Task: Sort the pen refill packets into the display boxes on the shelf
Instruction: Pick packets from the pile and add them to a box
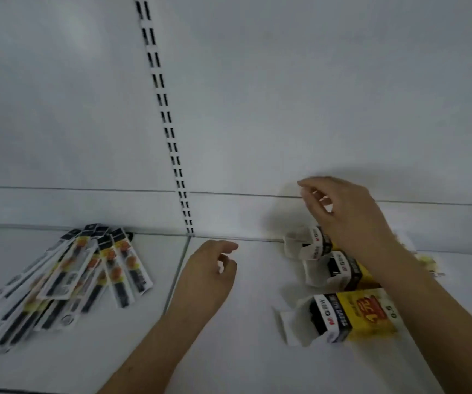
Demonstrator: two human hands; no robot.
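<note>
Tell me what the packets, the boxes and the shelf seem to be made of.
Packets: probably glossy clear plastic film over printed card; they show glare, and dark refills are visible inside.
Boxes: apparently printed cardboard, matte, with folded white flaps at the open ends.
Shelf: likely white painted metal; smooth, with a slotted upright behind.

On the shelf (243,351), your refill packets (70,277) sit heaped at the left against the back wall (257,95). Three display boxes (351,317) line up front to back on the right. Slotted upright (169,123) stands between them, behind.
</note>
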